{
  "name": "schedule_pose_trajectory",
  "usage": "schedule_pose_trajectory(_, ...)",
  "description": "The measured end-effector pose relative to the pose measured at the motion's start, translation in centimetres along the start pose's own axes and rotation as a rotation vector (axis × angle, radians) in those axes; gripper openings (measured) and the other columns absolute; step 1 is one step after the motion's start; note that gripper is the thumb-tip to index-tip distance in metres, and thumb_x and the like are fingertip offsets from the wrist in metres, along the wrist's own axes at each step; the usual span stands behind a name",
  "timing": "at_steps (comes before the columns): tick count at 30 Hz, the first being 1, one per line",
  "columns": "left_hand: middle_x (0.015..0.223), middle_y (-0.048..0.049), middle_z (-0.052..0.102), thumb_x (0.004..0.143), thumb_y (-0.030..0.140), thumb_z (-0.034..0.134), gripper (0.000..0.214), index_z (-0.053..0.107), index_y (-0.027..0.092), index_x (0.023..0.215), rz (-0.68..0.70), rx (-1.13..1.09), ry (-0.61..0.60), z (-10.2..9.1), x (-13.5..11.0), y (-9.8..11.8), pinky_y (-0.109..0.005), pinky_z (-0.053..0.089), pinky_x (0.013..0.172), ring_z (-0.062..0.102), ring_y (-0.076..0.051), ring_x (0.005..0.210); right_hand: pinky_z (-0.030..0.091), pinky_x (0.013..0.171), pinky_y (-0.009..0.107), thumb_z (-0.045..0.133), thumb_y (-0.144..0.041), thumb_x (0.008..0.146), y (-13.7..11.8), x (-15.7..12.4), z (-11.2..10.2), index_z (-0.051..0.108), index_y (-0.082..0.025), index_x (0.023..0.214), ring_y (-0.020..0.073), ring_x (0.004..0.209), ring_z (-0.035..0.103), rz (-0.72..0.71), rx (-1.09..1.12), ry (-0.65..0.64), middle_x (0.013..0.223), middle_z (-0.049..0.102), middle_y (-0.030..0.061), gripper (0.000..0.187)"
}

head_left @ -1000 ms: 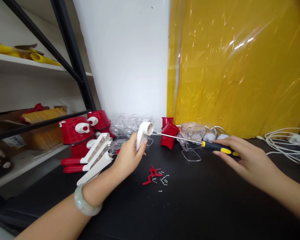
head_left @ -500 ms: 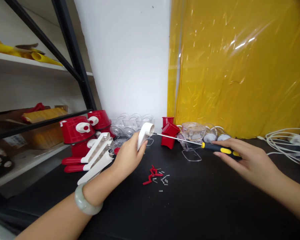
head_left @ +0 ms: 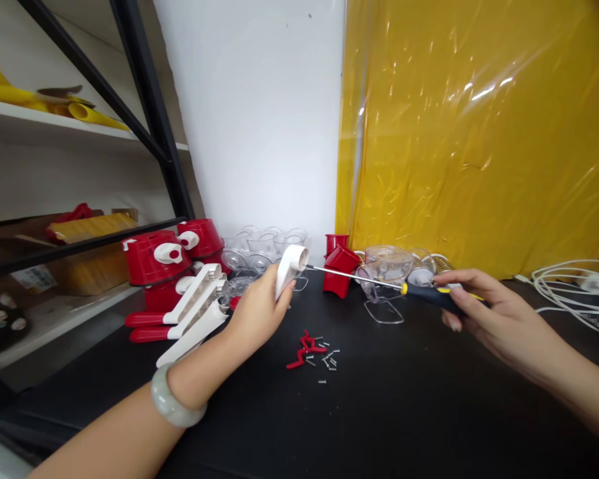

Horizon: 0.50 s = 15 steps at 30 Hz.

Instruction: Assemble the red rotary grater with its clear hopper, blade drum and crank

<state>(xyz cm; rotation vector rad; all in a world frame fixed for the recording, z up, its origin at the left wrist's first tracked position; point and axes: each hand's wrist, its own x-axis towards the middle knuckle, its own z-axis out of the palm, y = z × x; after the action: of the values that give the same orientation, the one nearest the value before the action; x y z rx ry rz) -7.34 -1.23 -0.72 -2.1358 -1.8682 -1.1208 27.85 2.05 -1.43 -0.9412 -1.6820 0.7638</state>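
Note:
My left hand (head_left: 260,307) is closed around a white plastic crank handle (head_left: 290,261), its round hollow end turned to the right. In my right hand (head_left: 486,309) is a screwdriver (head_left: 422,293) with a black and yellow grip, held by the thumb and fingers. The screwdriver's long metal shaft points left, and its tip is at the opening of the white handle's round end; whether a screw sits there is hidden. On the black table below lie small red plastic pieces (head_left: 296,364) and several loose screws (head_left: 332,362).
White handles (head_left: 192,299), some with red grips, lie left beside stacked red housings (head_left: 158,256). Clear plastic parts (head_left: 269,243), red chutes (head_left: 340,263) and a clear container (head_left: 387,263) stand at the back. A white cable (head_left: 572,283) lies right. A shelf rack (head_left: 144,80) rises on the left.
My right hand's fingers have shifted around the screwdriver grip, with the thumb now across its side. The screwdriver tip and my left hand stay in nearly the same place.

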Motion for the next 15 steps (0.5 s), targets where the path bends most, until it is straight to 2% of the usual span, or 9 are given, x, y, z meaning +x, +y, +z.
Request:
schedule_pose_trajectory(3, 0.078, -0.0053, 0.068, 0.092, 0.04, 0.045, 0.027, 0.051, 0.02, 0.109, -0.012, -0.02, 0.006, -0.01, 0.07, -0.13, -0.031, 0.047, 0.06, 0.068, -0.024, 0.07, 0.056, 0.062, 0.032, 0.061, -0.046, 0.084, -0.45, -0.04, 0.16, 0.061, -0.025, 0.095, 0.0155, 0.064, 0.063, 0.058, 0.279, -0.019, 0.077, 0.062, 0.0014, 0.023)
schedule_pose_trajectory(5, 0.077, -0.0051, 0.068, 0.092, 0.041, 0.046, 0.026, 0.051, 0.02, 0.107, -0.022, -0.037, 0.012, 0.05, 0.12, -0.26, -0.031, 0.047, 0.059, 0.068, -0.023, 0.068, 0.059, 0.071, 0.035, 0.064, -0.042, 0.083, -0.76, -0.11, 0.17, 0.062, -0.026, 0.095, 0.018, 0.073, 0.068, 0.088, 0.361, -0.028, 0.087, 0.066, 0.0037, 0.021)
schedule_pose_trajectory(10, 0.076, -0.0039, 0.067, 0.092, 0.042, 0.045, 0.024, 0.051, 0.02, 0.101, -0.034, -0.063, 0.005, 0.19, 0.11, -0.43, -0.03, 0.047, 0.057, 0.067, -0.022, 0.066, 0.058, 0.087, 0.04, 0.074, -0.034, 0.074, -0.92, -0.2, 0.15, 0.06, -0.026, 0.109, 0.0236, 0.089, 0.072, 0.153, 0.398, -0.024, 0.094, 0.072, 0.004, 0.039)
schedule_pose_trajectory(12, 0.072, -0.0026, 0.066, 0.091, 0.042, 0.046, 0.023, 0.051, 0.021, 0.1, -0.047, -0.085, -0.011, 0.24, 0.06, -0.33, -0.03, 0.048, 0.057, 0.067, -0.022, 0.064, 0.059, 0.085, 0.04, 0.073, -0.038, 0.076, -0.9, -0.15, 0.19, 0.059, -0.024, 0.109, 0.0238, 0.084, 0.073, 0.165, 0.379, 0.001, 0.087, 0.073, 0.0048, 0.038)
schedule_pose_trajectory(15, 0.071, -0.0018, 0.068, 0.091, 0.042, 0.046, 0.022, 0.049, 0.021, 0.097, -0.055, -0.173, -0.052, 0.4, 0.0, -0.15, -0.03, 0.049, 0.057, 0.067, -0.02, 0.06, 0.061, 0.07, 0.035, 0.07, -0.048, 0.077, -1.07, -0.09, 0.24, 0.057, -0.021, 0.104, 0.0226, 0.068, 0.073, 0.17, 0.289, 0.05, 0.075, 0.073, 0.0063, 0.04)
